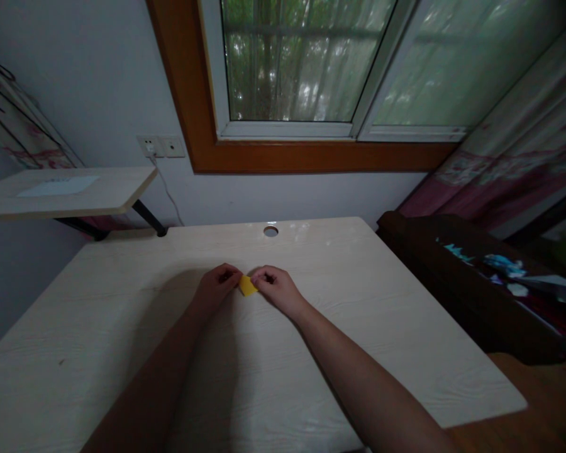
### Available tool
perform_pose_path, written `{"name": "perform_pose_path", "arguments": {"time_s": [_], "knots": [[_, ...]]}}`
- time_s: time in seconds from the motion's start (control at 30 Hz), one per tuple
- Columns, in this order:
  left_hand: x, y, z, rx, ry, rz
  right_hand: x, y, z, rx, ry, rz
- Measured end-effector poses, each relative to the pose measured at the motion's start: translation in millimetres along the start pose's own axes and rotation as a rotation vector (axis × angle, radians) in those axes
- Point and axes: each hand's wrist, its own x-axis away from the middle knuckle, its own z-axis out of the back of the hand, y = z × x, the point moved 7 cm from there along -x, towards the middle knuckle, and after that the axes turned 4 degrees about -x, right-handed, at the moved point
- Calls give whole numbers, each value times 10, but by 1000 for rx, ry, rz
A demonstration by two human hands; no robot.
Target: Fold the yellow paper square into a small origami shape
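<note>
Pinching the yellow paper (248,287) in narrowed fingers, the left hand (217,285) and right hand (280,290) seem to be steadying it, the next move needing even control.

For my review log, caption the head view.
Left hand and right hand hold a small yellow piece at a pale desk.
</note>
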Motion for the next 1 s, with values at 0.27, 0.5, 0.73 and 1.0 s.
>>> {"name": "perform_pose_path", "arguments": {"time_s": [0.27,0.5,0.73,1.0], "knots": [[-8,20,56,70,43,47,-10,56,57,-95,55,-26],[-10,-20,108,167,93,84,-30,109,89,-303,126,-102],[-21,27,161,170,134,-135,-38,105,105,-459,141,-159],[31,216,48,-124,51,-481,-48,115,68,-462,96,-176]]}}
